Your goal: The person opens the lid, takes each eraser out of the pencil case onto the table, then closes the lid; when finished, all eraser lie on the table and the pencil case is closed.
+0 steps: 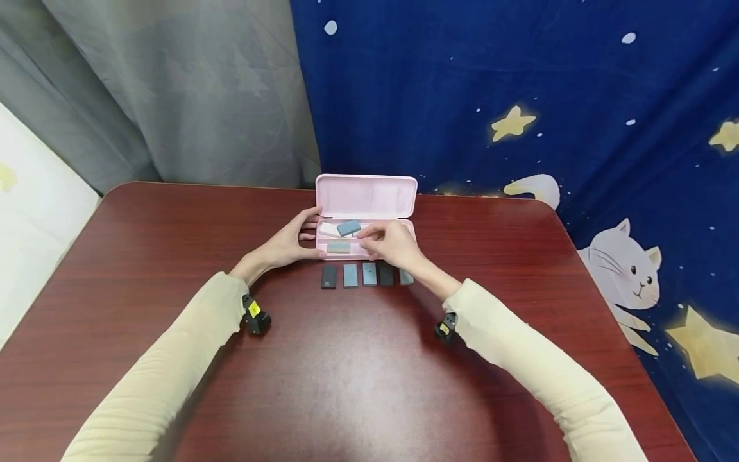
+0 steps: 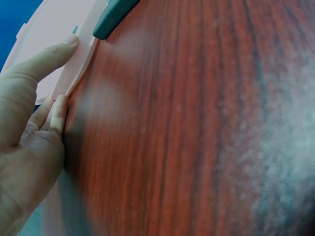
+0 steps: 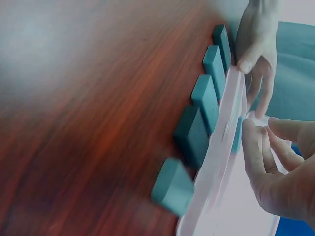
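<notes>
A pink pencil case (image 1: 366, 197) lies with its lid raised. My left hand (image 1: 285, 244) grips its left end, thumb at the front edge and fingers along the side. My right hand (image 1: 394, 245) is over the tray, with bent fingers and its thumb close to the fingertips. Right at those fingertips, a blue-grey eraser (image 1: 349, 228) lies askew in the back section, over a white piece (image 1: 330, 230). I cannot tell whether the right fingers pinch it. A second blue-grey eraser (image 1: 339, 247) is in the front section.
In front of the case, several small blocks stand in a row, among them a black block (image 1: 328, 277), a light blue block (image 1: 350, 276) and a dark block (image 3: 192, 136). Behind the brown table (image 1: 346, 372) hang a grey curtain (image 1: 219, 96) and a blue one (image 1: 439, 83).
</notes>
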